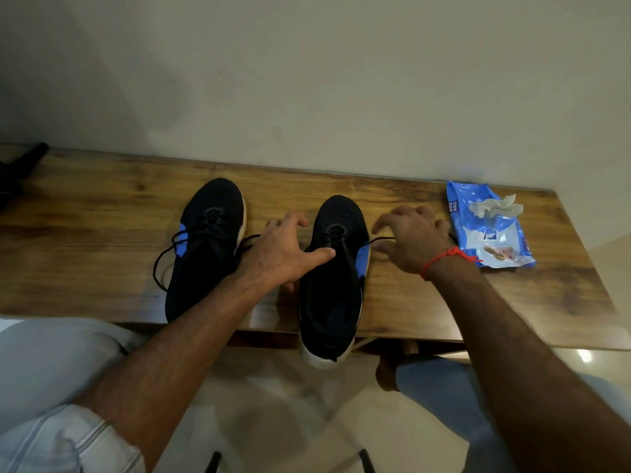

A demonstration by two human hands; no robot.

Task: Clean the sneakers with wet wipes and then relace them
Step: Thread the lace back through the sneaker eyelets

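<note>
Two black sneakers with blue side patches and white soles stand toe-away on a wooden bench [102,254]. The left sneaker [205,247] has its laces lying loose around it. The right sneaker [333,288] overhangs the front edge with its heel. My left hand [283,254] holds this sneaker from its left side, thumb lying across the lacing. My right hand [413,240] is just right of the shoe, fingers curled down over the end of a black lace [380,240] that runs out from the eyelets.
A blue wet-wipes pack [491,233] lies at the bench's right end, a crumpled used wipe [495,206] on top of it. A black object [20,169] sits at the far left. The wall runs right behind the bench. My knees are below the front edge.
</note>
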